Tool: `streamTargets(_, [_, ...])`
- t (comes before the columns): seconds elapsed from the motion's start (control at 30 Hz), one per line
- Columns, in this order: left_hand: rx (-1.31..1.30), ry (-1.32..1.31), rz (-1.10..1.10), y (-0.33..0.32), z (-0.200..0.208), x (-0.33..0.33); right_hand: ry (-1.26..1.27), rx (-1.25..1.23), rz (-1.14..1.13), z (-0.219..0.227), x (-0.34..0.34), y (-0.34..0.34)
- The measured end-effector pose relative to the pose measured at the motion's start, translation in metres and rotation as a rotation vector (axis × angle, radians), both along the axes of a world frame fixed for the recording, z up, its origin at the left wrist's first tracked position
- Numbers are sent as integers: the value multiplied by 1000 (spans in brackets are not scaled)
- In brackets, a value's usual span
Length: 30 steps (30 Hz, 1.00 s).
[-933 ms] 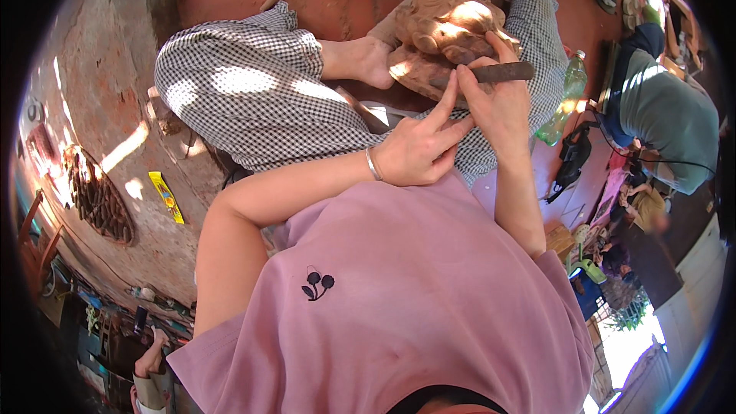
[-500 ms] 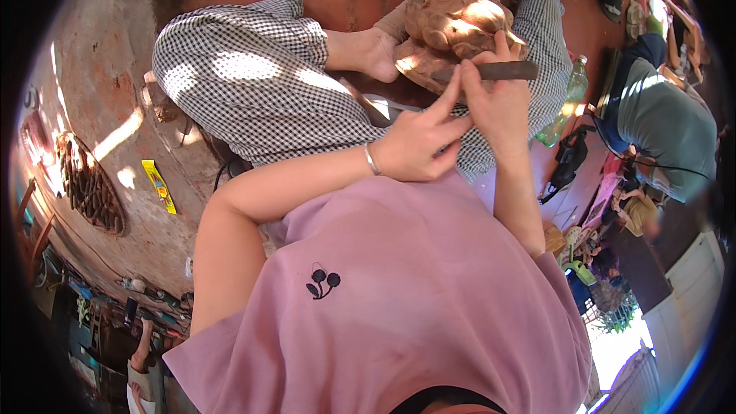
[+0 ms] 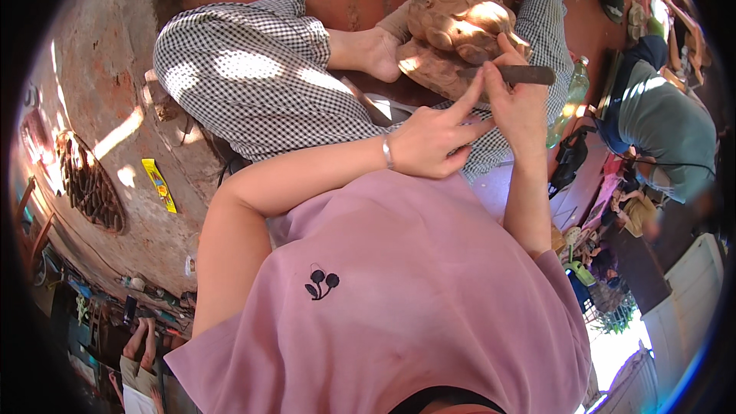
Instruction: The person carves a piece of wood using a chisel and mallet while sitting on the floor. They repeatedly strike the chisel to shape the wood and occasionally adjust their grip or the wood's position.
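Observation:
Between my legs stands a carved brown wooden figure (image 3: 448, 27), its upper part cut off by the top edge of the picture. My right hand (image 3: 523, 111) is closed on a carving chisel (image 3: 529, 75) with a dark handle, its index finger stretched toward the carving. The chisel's thin end points left over the base of the figure; whether it touches the wood I cannot tell. My left hand (image 3: 435, 142), with a silver bracelet on the wrist, has its index and middle fingers stretched out. Its index fingertip meets my right fingertips beside the chisel.
My bare foot (image 3: 376, 57) rests against the carving's left side. A green plastic bottle (image 3: 571, 100) and a black bag (image 3: 567, 159) are at the right, near a crouching person (image 3: 663, 119). On the left lie a yellow packet (image 3: 159, 185) and a woven mat-like object (image 3: 90, 184).
Both my hands and the chisel have shifted a little to the right along the carving's base. At the lower left, more of a distant person has come into view.

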<state>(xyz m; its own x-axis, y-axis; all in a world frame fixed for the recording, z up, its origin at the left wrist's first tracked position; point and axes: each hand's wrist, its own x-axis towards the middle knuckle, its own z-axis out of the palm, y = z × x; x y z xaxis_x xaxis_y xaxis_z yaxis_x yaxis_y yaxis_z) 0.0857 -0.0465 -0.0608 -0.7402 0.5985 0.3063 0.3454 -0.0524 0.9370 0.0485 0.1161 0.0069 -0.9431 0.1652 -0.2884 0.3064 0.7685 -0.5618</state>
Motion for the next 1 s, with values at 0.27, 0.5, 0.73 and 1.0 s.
streamTargets(0.27, [-94,-5,-66,-12,-5,4,159,182,160,-7,8,0])
streamTargets(0.5, [-80,-13,-154,-12,6,0,184,147,191,-8,6,12])
streamTargets(0.73, [-165,-95,-235,-1,15,-14,32,45,79,2,-11,24])
streamTargets(1.0, [-93,-93,-183,-2,5,-3,10,111,189,6,-27,18])
